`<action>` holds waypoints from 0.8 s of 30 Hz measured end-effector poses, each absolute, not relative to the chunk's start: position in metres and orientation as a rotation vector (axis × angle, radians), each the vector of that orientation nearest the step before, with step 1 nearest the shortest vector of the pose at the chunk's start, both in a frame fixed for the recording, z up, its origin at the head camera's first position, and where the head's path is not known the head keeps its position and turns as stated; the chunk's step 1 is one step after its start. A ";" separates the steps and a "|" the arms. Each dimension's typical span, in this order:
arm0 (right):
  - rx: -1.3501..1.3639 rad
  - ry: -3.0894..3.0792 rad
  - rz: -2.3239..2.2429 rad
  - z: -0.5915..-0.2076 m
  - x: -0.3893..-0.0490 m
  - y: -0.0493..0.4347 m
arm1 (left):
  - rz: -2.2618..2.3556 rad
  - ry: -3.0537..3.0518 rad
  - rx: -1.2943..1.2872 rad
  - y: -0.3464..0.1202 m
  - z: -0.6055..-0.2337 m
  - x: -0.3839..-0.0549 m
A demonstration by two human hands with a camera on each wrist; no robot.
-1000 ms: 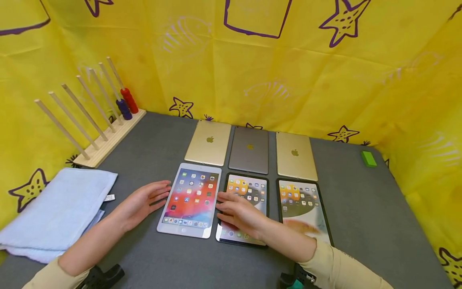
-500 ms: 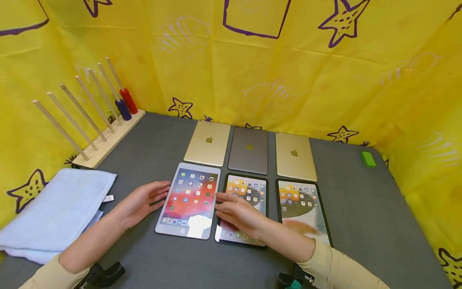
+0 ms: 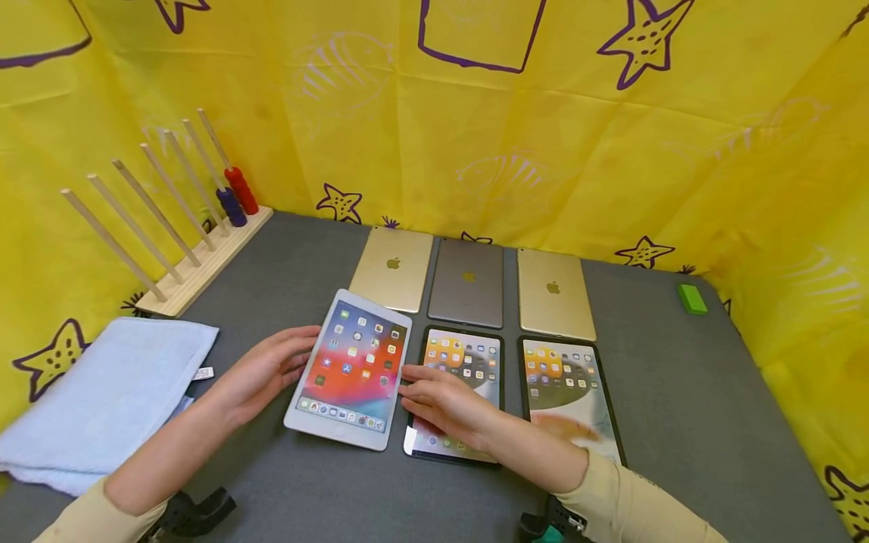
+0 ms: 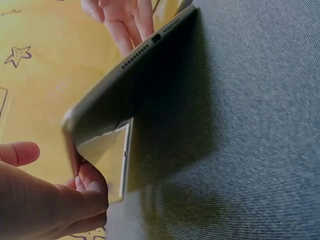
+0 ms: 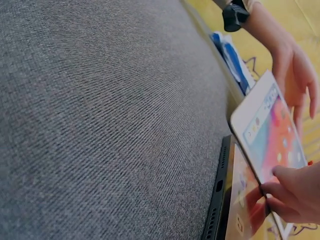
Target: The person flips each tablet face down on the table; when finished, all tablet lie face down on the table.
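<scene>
A white tablet (image 3: 351, 369) with a lit red-and-blue home screen is off the table, its left edge raised higher than its right. My left hand (image 3: 268, 369) holds its left edge; the left wrist view shows curled fingertips (image 4: 90, 177) under that edge and the thumb apart from it. At the opposite edge, my right hand (image 3: 448, 403) pinches the tablet, thumb on the screen and fingers beneath, in the right wrist view. Below my right hand lies a black-rimmed tablet (image 3: 468, 354), partly covered by it. Another black-rimmed tablet (image 3: 570, 400) lies to its right.
Behind, a gold tablet (image 3: 394, 260), a grey tablet (image 3: 468, 283) and a second gold tablet (image 3: 553, 294) lie face down. A wooden peg rack (image 3: 204, 260) and a folded blue cloth (image 3: 115, 400) are at left. A green block (image 3: 692, 299) sits at far right.
The white tablet has come up off the table, tilting, and its far edge now overlaps the left gold tablet in view. Both hands have closed on its sides; the left hand rose slightly.
</scene>
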State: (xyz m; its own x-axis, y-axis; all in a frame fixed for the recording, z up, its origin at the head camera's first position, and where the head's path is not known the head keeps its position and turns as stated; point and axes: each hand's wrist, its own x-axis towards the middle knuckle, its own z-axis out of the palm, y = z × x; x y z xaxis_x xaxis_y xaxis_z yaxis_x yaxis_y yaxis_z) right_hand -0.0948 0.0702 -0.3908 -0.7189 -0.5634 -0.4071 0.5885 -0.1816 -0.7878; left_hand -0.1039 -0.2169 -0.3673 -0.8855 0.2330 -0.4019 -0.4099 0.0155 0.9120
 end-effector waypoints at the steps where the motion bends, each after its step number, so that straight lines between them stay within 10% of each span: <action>1: 0.032 1.329 -1.966 -0.391 -0.095 0.070 | 1.912 1.872 -0.170 -0.216 -0.365 -0.103; 24: 0.063 1.308 -1.954 -0.400 -0.099 0.057 | 1.901 2.043 -0.024 -0.187 -0.341 -0.095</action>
